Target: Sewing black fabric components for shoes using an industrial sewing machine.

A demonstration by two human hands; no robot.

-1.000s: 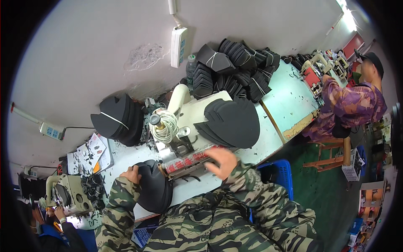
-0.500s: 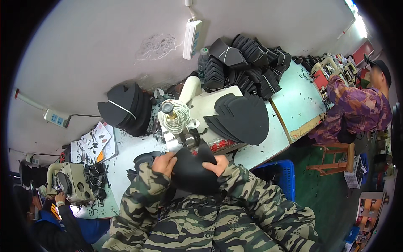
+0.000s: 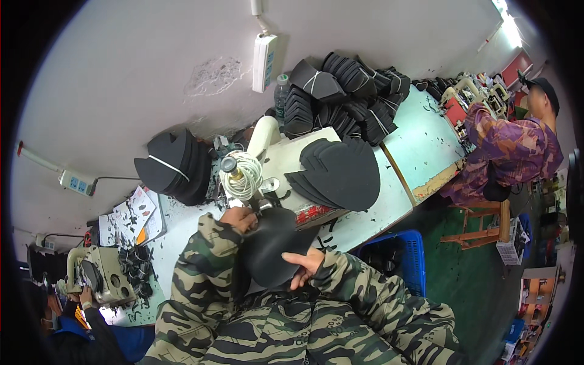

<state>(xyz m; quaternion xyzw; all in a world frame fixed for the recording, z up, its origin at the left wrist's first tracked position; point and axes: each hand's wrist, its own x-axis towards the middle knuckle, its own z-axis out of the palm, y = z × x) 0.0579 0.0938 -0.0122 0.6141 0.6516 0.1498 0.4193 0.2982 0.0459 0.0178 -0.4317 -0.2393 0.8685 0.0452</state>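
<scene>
A curved black sheet piece (image 3: 267,250) lies between my hands, with its far edge at the metal head of a cream machine (image 3: 265,139). My left hand (image 3: 239,219) is closed at the piece's far left edge, close to the machine head. On the right side, my right hand (image 3: 304,266) grips the piece, its thumb on top and its fingers partly hidden at the edge. A coil of white cable (image 3: 244,180) sits on the machine. Fanned black pieces (image 3: 347,173) rest on the machine's flat top.
Tied black bundles (image 3: 317,82) are heaped behind the machine beside a plastic bottle (image 3: 281,97). Another tied stack (image 3: 173,167) stands left. A blue crate (image 3: 415,261) is at right. One co-worker (image 3: 511,146) works far right, another (image 3: 91,316) lower left.
The black piece has turned, and its notched edge no longer shows. My left hand has moved farther away toward the machine head; my right hand has come nearer along the piece.
</scene>
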